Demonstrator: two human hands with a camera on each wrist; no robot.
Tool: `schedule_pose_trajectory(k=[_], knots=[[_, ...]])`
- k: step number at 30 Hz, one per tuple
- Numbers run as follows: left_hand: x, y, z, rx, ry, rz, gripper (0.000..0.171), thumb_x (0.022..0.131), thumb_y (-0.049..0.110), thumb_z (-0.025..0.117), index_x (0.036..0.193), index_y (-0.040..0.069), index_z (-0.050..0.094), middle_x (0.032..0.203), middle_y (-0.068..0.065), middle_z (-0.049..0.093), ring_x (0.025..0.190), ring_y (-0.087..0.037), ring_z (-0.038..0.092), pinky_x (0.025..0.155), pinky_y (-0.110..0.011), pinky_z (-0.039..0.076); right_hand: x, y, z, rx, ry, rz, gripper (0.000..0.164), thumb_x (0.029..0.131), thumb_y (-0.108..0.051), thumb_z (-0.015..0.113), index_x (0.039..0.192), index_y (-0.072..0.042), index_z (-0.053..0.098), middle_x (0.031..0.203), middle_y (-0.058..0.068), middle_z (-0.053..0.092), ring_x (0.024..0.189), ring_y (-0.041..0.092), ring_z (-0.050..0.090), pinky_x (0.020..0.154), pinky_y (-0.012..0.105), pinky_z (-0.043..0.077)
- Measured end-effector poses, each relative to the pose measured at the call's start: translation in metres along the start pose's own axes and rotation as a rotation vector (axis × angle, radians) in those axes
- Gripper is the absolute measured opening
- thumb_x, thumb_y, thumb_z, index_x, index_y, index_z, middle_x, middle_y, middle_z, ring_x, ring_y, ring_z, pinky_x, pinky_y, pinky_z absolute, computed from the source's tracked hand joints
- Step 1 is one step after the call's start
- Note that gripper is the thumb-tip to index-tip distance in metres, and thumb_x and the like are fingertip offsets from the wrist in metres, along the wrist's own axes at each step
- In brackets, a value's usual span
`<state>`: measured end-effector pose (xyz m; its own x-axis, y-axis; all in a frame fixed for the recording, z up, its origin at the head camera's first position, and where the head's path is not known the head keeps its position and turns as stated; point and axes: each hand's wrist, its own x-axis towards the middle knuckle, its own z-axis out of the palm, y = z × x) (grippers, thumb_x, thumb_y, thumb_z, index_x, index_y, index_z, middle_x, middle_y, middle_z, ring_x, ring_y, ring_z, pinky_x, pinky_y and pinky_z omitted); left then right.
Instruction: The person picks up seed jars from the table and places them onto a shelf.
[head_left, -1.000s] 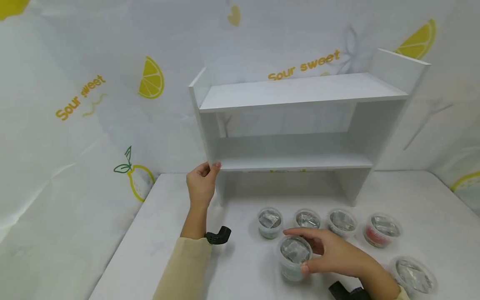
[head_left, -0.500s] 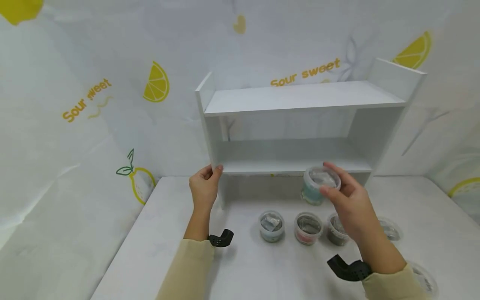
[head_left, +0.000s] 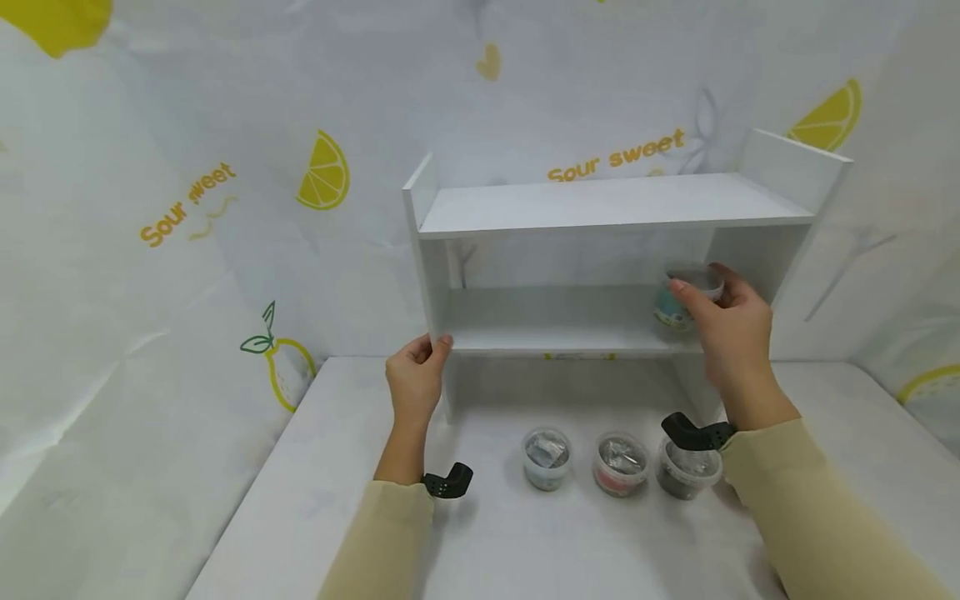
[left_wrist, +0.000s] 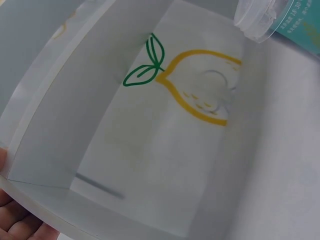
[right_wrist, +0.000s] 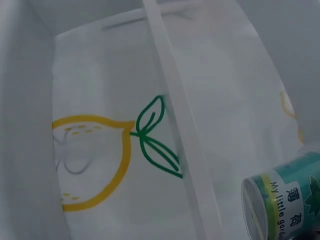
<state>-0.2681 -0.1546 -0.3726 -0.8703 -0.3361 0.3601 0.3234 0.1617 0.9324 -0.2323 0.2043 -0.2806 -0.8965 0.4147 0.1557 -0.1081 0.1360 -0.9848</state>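
Note:
My left hand (head_left: 416,379) grips the left side panel of a white two-tier shelf (head_left: 615,204), thumb in front. In the left wrist view its fingers (left_wrist: 22,220) show at the panel's edge. My right hand (head_left: 738,333) holds a clear plastic cup (head_left: 672,307) with a teal label, between thumb and fingers. That cup is upright at the right end of the middle board, just above or touching it; I cannot tell which. In the right wrist view the cup (right_wrist: 280,200) reads "My little garden".
On the white table (head_left: 300,500) before the shelf stand a pale cup (head_left: 547,458), a pinkish cup (head_left: 621,464) and a dark cup (head_left: 686,469). Further cups are mostly hidden behind the right sleeve (head_left: 817,500). A lemon-printed sheet (head_left: 187,333) hangs behind.
My right hand has lifted the teal-label cup from the table, up and to the right, into the shelf's middle tier. The left hand keeps its grip on the side panel.

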Motion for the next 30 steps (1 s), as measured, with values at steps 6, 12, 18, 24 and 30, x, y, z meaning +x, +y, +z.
schedule_pose_trajectory(k=[6,12,18,24,30], knots=[[-0.002,0.000,0.001,-0.006,-0.004,-0.004,0.036,0.087,0.027,0.075,0.107,-0.003,0.073,0.099,-0.015,0.075,0.092,-0.021,0.073,0.073,-0.023,0.058,0.014,0.008,-0.001,-0.148,0.028,0.012,0.088,0.083,-0.053,0.071,0.155,-0.022,0.031,0.146,0.001,0.045,0.120,0.006,0.043,0.102,0.023,0.040],[-0.005,-0.001,0.001,0.004,-0.008,-0.010,0.036,0.087,0.028,0.075,0.107,-0.002,0.074,0.098,-0.014,0.076,0.092,-0.020,0.073,0.072,-0.022,0.058,0.019,0.023,-0.004,-0.328,-0.003,-0.029,0.095,0.085,-0.062,0.064,0.156,-0.012,0.027,0.145,0.013,0.042,0.125,0.025,0.044,0.097,0.041,0.045],[-0.003,0.002,0.001,0.010,0.009,-0.003,0.035,0.087,0.027,0.075,0.106,-0.002,0.074,0.098,-0.014,0.076,0.089,-0.020,0.073,0.071,-0.020,0.057,0.021,0.023,-0.003,-0.359,-0.034,-0.077,0.093,0.086,-0.062,0.063,0.155,-0.008,0.030,0.157,0.016,0.033,0.141,0.036,0.035,0.110,0.057,0.035],[-0.002,0.002,0.001,0.012,0.011,0.005,0.035,0.088,0.027,0.074,0.107,-0.002,0.074,0.098,-0.014,0.075,0.089,-0.019,0.073,0.071,-0.020,0.057,0.020,0.021,-0.001,-0.339,-0.033,-0.070,0.093,0.085,-0.061,0.064,0.154,-0.009,0.031,0.156,0.015,0.036,0.139,0.033,0.038,0.112,0.053,0.036],[-0.002,0.001,0.001,0.007,0.012,0.009,0.035,0.088,0.027,0.074,0.107,-0.002,0.074,0.097,-0.014,0.075,0.089,-0.020,0.072,0.070,-0.019,0.056,0.018,0.022,0.000,-0.317,-0.024,-0.053,0.095,0.086,-0.061,0.063,0.156,-0.010,0.025,0.159,0.015,0.029,0.142,0.035,0.035,0.113,0.054,0.034]])
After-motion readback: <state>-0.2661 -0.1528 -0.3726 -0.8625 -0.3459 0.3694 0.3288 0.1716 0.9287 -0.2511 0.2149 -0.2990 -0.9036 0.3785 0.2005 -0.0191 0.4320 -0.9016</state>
